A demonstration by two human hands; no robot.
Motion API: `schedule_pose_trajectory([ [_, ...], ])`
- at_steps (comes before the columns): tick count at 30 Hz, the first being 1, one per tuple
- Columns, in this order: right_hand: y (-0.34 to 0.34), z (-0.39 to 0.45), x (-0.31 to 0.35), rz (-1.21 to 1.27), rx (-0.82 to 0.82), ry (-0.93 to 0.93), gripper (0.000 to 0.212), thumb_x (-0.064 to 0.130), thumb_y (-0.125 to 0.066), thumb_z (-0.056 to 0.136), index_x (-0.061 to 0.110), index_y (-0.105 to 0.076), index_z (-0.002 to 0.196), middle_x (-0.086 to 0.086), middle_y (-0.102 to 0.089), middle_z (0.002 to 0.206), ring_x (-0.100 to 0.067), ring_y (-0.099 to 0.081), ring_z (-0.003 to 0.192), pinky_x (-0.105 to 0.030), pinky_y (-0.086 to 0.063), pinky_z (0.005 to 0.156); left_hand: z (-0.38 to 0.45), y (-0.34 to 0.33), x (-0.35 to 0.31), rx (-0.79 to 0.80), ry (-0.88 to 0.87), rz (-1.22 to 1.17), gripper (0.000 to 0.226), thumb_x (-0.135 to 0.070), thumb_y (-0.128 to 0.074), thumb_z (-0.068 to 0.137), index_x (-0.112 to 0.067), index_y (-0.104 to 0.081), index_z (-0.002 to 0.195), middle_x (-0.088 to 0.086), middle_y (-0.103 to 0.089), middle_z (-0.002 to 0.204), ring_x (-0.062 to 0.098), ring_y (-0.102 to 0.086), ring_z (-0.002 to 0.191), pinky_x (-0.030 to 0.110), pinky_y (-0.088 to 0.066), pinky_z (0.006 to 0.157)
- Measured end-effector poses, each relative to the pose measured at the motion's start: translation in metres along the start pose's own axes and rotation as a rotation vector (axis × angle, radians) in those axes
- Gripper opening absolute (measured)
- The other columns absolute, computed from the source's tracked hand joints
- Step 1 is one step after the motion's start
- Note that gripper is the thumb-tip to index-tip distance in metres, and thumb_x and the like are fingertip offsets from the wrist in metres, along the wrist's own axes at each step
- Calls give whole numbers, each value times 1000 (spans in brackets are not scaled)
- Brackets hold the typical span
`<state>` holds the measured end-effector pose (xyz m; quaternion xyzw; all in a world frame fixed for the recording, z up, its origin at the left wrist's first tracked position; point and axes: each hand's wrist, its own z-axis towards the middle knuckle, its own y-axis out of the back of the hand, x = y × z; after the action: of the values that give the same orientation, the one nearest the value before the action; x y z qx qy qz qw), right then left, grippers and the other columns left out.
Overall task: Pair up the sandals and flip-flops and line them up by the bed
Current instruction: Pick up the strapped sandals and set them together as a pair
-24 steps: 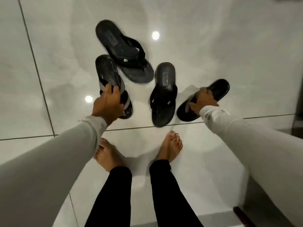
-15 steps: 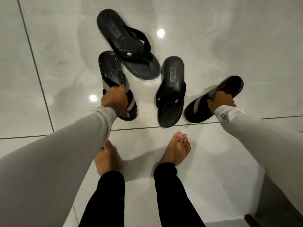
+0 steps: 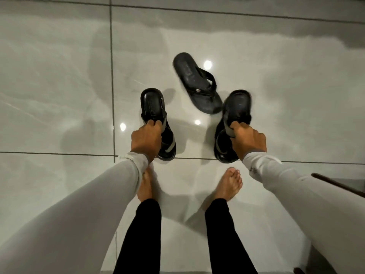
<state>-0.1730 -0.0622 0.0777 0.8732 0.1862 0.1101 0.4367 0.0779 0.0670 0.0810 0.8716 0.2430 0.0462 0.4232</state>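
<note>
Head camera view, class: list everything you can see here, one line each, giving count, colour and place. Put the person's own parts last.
Strapped sandals: two, black with grey straps, one in the left hand, one in the right hand.
Flip-flop: one clearly in view, black, lying on the floor beyond and between the two held sandals.
Floor tiles: several, glossy pale grey, dark grout lines.
Wooden edge: one, dark brown, lower right; what it belongs to is unclear.
Left hand: closed on a sandal strap.
Right hand: closed on a sandal strap.
Sleeves: two, light grey.
Legs: two, black trousers, bare feet.
</note>
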Motion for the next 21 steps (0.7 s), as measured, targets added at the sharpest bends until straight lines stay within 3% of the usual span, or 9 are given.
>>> schedule_pose_trajectory([
  [6, -28, 29, 129, 12, 55, 159, 28, 27, -53, 94, 20, -51, 121, -11, -54, 118, -37, -65, 99, -40, -40, 70, 18, -4, 70, -22, -32, 94, 20, -21, -55, 94, -10, -55, 110, 11, -65, 104, 37, -67, 92, 38, -38, 65],
  [12, -76, 63, 235, 90, 32, 184, 27, 25, -58, 92, 20, -56, 119, -10, -57, 116, -37, -66, 91, -38, -36, 66, 46, -27, 137, -14, -77, 161, 20, -21, -52, 94, -11, -54, 111, 10, -67, 102, 35, -67, 90, 37, -37, 67],
  [17, -91, 75, 268, 124, 26, 186, 30, 24, -62, 90, 19, -55, 119, -11, -56, 116, -38, -65, 89, -37, -36, 62, 65, -29, 160, 26, -47, 150, 17, -18, -53, 94, -11, -56, 108, 11, -67, 104, 36, -67, 93, 39, -42, 73],
  [21, -88, 75, 272, 125, 20, 199, 54, 19, -67, 88, 20, -42, 136, -12, -48, 130, -38, -63, 94, -43, -46, 67, 69, -28, 169, 60, -13, 117, 32, -16, -64, 88, -9, -54, 117, 12, -59, 117, 36, -66, 93, 39, -39, 67],
])
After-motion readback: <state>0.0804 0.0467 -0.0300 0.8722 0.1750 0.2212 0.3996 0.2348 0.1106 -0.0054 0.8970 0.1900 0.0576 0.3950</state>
